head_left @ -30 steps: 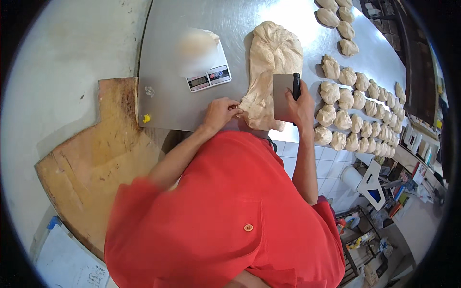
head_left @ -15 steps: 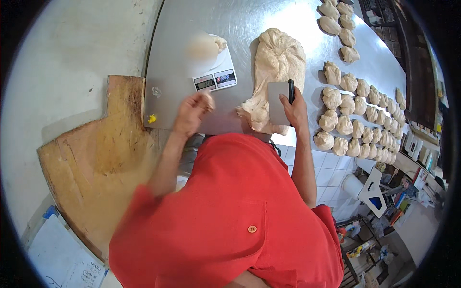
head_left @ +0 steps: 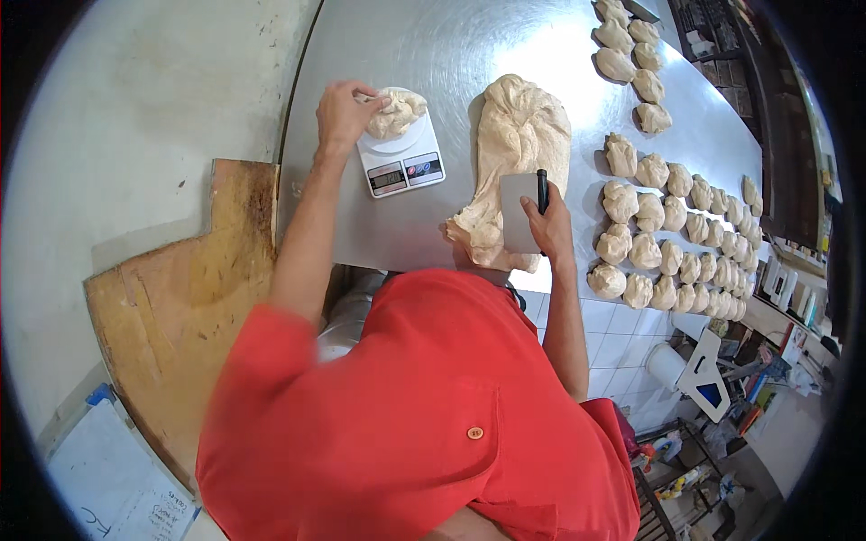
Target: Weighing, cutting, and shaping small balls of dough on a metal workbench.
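On the white plate of a digital kitchen scale point(head_left: 403, 171) lies a lump of dough point(head_left: 399, 118). My left hand point(head_left: 342, 115) reaches in from its left side, thumb and fingers closed together on the lump's left edge. A flat metal dough scraper point(head_left: 517, 213) with a black handle is gripped in my right hand point(head_left: 553, 223). Its blade stands against the lower part of a large dough mass point(head_left: 523, 126), which stretches toward the table's near edge. A ragged end of that dough hangs to the blade's left.
Several rows of portioned dough pieces point(head_left: 649, 212) cover the right of the steel table point(head_left: 433, 45), with more at the far right. A wooden board point(head_left: 180, 288) leans by the wall at left. A white bucket point(head_left: 666, 362) stands below the table.
My left hand has gone from beside the scale's near end, with a small dough bit, up to the lump on its plate. My right hand stays with the scraper at the big dough.
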`<state>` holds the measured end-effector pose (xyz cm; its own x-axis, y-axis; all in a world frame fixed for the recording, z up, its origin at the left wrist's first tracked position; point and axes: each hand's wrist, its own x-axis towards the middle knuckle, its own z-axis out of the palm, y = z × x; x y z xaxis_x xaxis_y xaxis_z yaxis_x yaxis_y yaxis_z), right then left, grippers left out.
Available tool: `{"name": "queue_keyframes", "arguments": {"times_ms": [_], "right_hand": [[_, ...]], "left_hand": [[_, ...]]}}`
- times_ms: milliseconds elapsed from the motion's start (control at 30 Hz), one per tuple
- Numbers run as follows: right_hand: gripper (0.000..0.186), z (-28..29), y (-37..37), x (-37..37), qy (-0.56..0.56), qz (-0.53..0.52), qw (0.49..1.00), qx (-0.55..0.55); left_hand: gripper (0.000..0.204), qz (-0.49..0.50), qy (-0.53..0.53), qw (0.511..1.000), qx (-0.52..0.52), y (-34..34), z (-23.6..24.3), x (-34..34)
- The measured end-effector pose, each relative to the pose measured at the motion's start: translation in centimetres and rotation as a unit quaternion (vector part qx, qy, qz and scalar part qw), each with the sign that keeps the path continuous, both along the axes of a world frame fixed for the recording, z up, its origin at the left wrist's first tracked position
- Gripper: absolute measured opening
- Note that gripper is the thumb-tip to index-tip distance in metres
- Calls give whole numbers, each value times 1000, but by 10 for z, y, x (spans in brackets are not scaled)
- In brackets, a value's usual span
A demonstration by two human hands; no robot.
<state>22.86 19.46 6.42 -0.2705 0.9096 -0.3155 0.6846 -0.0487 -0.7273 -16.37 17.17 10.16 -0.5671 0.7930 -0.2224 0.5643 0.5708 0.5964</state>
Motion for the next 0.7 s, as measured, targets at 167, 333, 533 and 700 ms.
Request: {"name": "queue_keyframes", "arguments": {"times_ms": [167,333,533,700], "right_hand": [[53,4,-1,2,55,-1,998,7],[50,21,4,-5,-25,-6,997,72],[42,39,24,-16,-58,-49,983,166],[35,39,31,-33,-8,-50,982,182]], "left_hand": [[28,32,-30,994,100,-13,-19,-2],[33,94,-163,954,231,-52,-26,-14],[33,231,-210,933,177,-112,-47,-5],[30,239,-211,934,163,-146,-83,27]]}}
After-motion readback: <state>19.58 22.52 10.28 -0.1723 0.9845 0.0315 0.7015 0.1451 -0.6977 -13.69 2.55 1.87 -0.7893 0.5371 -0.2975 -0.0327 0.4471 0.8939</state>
